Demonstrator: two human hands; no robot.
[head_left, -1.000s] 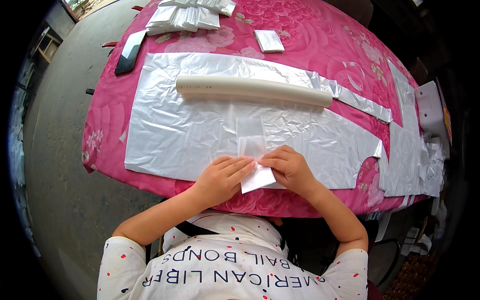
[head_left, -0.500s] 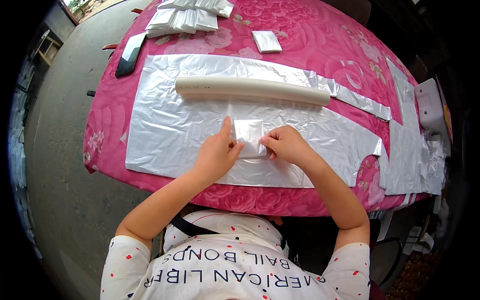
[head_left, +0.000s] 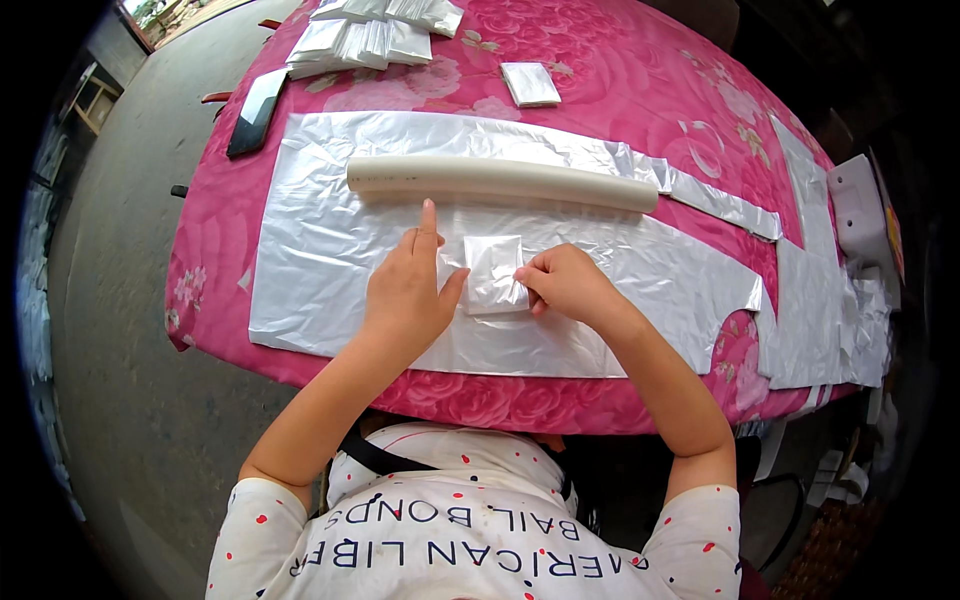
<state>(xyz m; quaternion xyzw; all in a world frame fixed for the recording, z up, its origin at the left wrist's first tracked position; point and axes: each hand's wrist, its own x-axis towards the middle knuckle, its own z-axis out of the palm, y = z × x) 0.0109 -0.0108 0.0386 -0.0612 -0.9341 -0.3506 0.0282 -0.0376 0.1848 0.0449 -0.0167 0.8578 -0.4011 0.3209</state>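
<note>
A small folded white plastic bag (head_left: 494, 268) lies on a large flat plastic bag (head_left: 310, 260) spread over the table. My right hand (head_left: 568, 284) pinches the folded bag's right edge between thumb and fingers. Just left of it, my left hand (head_left: 408, 282) is open, index finger stretched forward and thumb apart, and it holds nothing. Beyond both hands a long off-white pipe (head_left: 500, 182) rests across the spread bag.
A pink flowered cloth (head_left: 600, 50) covers the table. Stacked folded bags (head_left: 365, 40) sit at the far left, with another folded bag (head_left: 530, 84) nearby. A phone (head_left: 257, 113) lies by the left edge. More plastic sheeting (head_left: 815, 310) and a white container (head_left: 860, 208) are on the right.
My left hand has moved forward and left off the folded bag, its fingers spreading. My right hand keeps its pinch on the right edge, nearly in place.
</note>
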